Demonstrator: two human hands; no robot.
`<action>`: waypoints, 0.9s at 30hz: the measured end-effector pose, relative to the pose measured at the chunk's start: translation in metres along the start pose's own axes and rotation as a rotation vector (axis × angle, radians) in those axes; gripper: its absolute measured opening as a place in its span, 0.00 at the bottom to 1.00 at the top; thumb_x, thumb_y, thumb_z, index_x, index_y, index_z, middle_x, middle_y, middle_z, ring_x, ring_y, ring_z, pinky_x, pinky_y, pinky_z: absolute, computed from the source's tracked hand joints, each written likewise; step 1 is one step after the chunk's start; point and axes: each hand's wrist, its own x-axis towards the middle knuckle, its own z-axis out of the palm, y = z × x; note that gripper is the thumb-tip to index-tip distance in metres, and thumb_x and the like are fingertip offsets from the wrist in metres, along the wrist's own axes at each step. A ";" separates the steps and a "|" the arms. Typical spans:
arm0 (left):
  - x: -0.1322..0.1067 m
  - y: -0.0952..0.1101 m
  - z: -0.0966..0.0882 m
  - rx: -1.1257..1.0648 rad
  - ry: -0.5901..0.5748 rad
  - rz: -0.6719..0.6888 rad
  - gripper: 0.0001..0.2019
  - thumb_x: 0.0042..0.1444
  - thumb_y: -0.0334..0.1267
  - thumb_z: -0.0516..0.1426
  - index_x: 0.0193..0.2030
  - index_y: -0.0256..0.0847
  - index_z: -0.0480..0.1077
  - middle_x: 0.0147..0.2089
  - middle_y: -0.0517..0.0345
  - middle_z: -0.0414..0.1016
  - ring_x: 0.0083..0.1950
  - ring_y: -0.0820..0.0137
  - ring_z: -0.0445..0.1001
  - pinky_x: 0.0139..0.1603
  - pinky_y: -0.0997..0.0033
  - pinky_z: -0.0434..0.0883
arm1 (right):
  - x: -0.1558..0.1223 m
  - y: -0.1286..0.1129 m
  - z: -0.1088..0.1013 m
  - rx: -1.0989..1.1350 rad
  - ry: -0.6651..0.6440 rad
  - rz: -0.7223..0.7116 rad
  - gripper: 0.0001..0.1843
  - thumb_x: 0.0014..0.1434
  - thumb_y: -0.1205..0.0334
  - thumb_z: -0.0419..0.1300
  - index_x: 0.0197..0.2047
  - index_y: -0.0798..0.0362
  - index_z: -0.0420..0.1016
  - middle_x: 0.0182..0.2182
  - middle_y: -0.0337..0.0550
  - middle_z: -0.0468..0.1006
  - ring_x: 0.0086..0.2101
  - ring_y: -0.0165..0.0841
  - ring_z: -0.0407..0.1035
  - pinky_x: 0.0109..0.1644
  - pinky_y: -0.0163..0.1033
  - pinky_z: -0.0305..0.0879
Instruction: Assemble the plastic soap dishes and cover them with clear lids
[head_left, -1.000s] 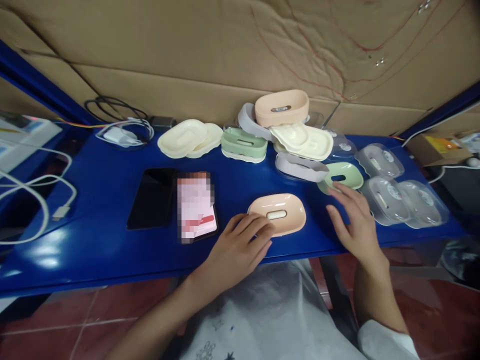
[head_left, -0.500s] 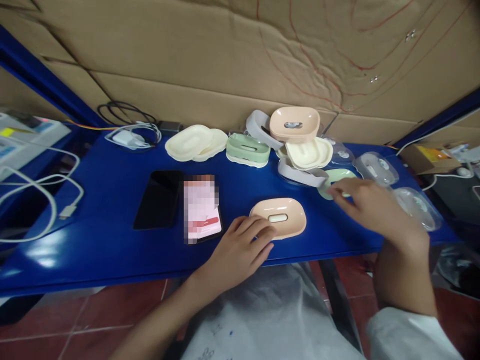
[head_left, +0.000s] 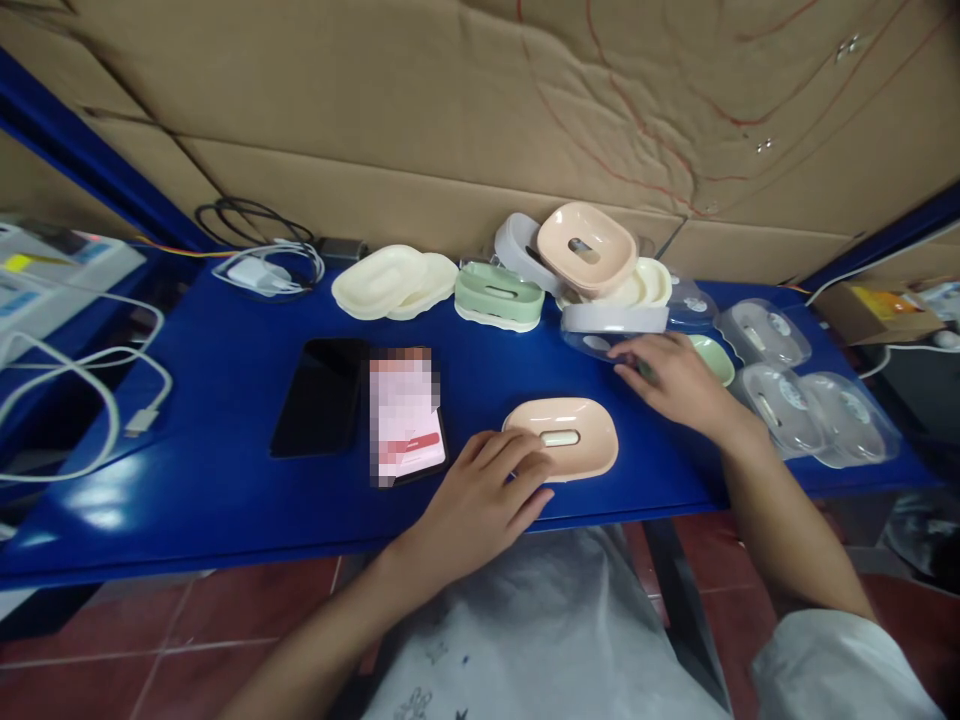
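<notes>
A peach oval soap dish (head_left: pixel 592 455) with a slot in its middle lies on the blue table. My left hand (head_left: pixel 499 480) holds its left end, fingers over the rim and thumb at the near side. At the pile further back, my right hand (head_left: pixel 679 385) has its fingertips closed on the right edge of a clear plastic lid (head_left: pixel 589 343). That lid lies under a grey soap dish part (head_left: pixel 615 319). Partly behind the right hand is a light green piece (head_left: pixel 712 360). Another peach dish (head_left: pixel 585 245) tilts on top of the pile.
Several clear lids (head_left: pixel 851 420) lie at the right. A green soap dish (head_left: pixel 499 295) and cream trays (head_left: pixel 382 280) stand along the back. Left of my left hand are a lit phone (head_left: pixel 405 420) and a dark phone (head_left: pixel 319 400). A charger with cable (head_left: pixel 259 277) sits back left.
My right hand has moved left from the light green piece to the clear lid. The pile has shifted, with its top peach dish now tilted. My left hand stays on the dish.
</notes>
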 end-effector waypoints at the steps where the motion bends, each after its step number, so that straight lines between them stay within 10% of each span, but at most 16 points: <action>1: -0.001 0.000 0.001 0.009 0.008 -0.007 0.07 0.75 0.36 0.56 0.56 0.41 0.71 0.60 0.46 0.77 0.58 0.57 0.76 0.56 0.52 0.75 | 0.001 0.002 -0.003 0.092 0.043 0.004 0.15 0.75 0.54 0.55 0.56 0.48 0.78 0.48 0.49 0.84 0.46 0.44 0.79 0.59 0.55 0.71; 5: -0.004 -0.002 0.004 0.012 0.024 -0.021 0.06 0.74 0.36 0.58 0.55 0.41 0.71 0.62 0.44 0.75 0.58 0.55 0.77 0.55 0.50 0.77 | 0.001 0.003 -0.008 0.378 0.218 0.098 0.21 0.75 0.46 0.55 0.62 0.47 0.75 0.47 0.49 0.81 0.44 0.41 0.77 0.52 0.49 0.74; 11: -0.003 -0.002 0.003 0.016 0.028 -0.015 0.06 0.73 0.34 0.58 0.54 0.41 0.70 0.62 0.44 0.75 0.58 0.54 0.78 0.55 0.50 0.78 | 0.001 0.004 0.013 0.589 0.149 0.238 0.28 0.76 0.38 0.50 0.64 0.47 0.74 0.42 0.45 0.80 0.28 0.33 0.72 0.36 0.44 0.75; 15: -0.003 -0.002 0.002 0.004 0.035 -0.021 0.05 0.73 0.34 0.58 0.53 0.42 0.70 0.62 0.46 0.76 0.57 0.56 0.79 0.55 0.51 0.78 | 0.002 0.000 0.020 0.448 0.212 0.117 0.24 0.78 0.44 0.49 0.64 0.46 0.76 0.58 0.51 0.78 0.50 0.41 0.78 0.59 0.52 0.77; 18: -0.003 -0.001 0.002 -0.005 0.042 -0.031 0.05 0.72 0.33 0.58 0.52 0.42 0.71 0.61 0.46 0.76 0.58 0.55 0.79 0.55 0.51 0.78 | -0.003 -0.007 0.015 0.373 0.161 -0.022 0.24 0.78 0.48 0.52 0.71 0.45 0.70 0.67 0.51 0.72 0.70 0.45 0.64 0.76 0.58 0.60; 27: -0.002 0.000 0.000 -0.008 0.034 -0.047 0.04 0.72 0.33 0.58 0.51 0.42 0.71 0.60 0.45 0.78 0.58 0.55 0.79 0.55 0.51 0.78 | -0.017 -0.017 0.011 0.203 -0.069 -0.170 0.29 0.72 0.55 0.62 0.74 0.39 0.66 0.79 0.48 0.57 0.78 0.50 0.50 0.79 0.63 0.54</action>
